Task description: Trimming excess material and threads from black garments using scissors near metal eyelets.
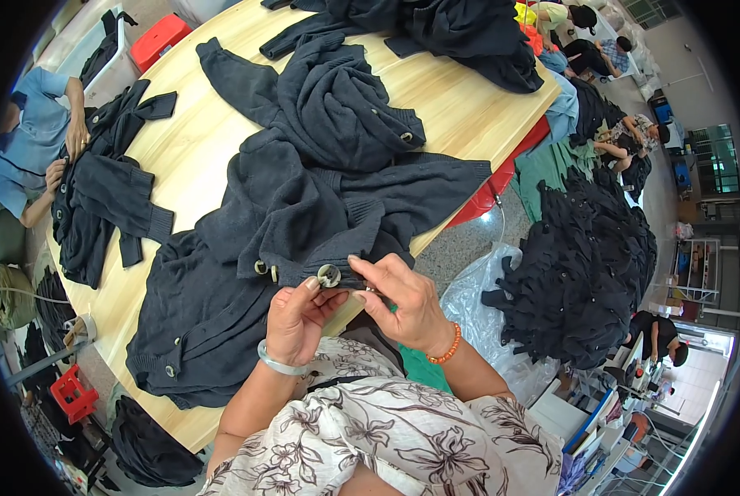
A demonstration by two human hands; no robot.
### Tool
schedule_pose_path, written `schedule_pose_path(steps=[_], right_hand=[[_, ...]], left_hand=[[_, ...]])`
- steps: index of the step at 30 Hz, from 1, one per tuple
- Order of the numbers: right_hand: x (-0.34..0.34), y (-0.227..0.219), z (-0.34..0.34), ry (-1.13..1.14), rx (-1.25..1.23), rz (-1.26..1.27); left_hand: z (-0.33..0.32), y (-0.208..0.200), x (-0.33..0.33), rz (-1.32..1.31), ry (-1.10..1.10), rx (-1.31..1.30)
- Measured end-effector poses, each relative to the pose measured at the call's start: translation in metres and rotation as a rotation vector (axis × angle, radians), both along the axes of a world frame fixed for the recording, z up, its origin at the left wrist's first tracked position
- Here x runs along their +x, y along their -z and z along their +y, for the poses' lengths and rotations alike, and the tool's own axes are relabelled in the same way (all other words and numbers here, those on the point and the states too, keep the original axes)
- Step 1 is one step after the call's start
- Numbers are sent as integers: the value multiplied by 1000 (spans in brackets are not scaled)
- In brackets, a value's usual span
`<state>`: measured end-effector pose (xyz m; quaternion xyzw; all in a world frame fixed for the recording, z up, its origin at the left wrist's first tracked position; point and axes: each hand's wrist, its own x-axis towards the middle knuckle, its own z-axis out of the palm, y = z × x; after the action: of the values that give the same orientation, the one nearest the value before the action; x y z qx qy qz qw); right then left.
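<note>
A dark navy knitted cardigan lies rumpled in front of me, its button edge lifted near the table's front. Between the thumb and fingers of my left hand is a round, marbled button at that edge. My right hand is just right of it, thumb and forefinger brought close together at the knit. What they pinch is too small to make out. Another button shows left of my fingers. Lower left on the table, a dark knit piece with buttons is spread out.
The pale wooden table bears more dark knitwear at its far end. At the left, a co-worker in blue handles a dark cardigan. A large heap of dark garments is on the floor at right, beside clear plastic sheeting.
</note>
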<state>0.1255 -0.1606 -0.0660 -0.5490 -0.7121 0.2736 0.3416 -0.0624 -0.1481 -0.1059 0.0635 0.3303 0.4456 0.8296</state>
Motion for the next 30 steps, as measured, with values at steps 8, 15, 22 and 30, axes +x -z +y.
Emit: schedule_pose_path(steps=[8,15,22,30], right_hand=[[-6,1,-3,51,3,36],[-9,2,-1,69,20,19],[-9,17,0,98,75,128],[-7,13,-1,124,48,166]], left_hand=[[-3,5,3,18,-9,15],[-2,4,6,93,32,25],[-1,7,5,37,-7,7],[2,7,4,28,-17,-5]])
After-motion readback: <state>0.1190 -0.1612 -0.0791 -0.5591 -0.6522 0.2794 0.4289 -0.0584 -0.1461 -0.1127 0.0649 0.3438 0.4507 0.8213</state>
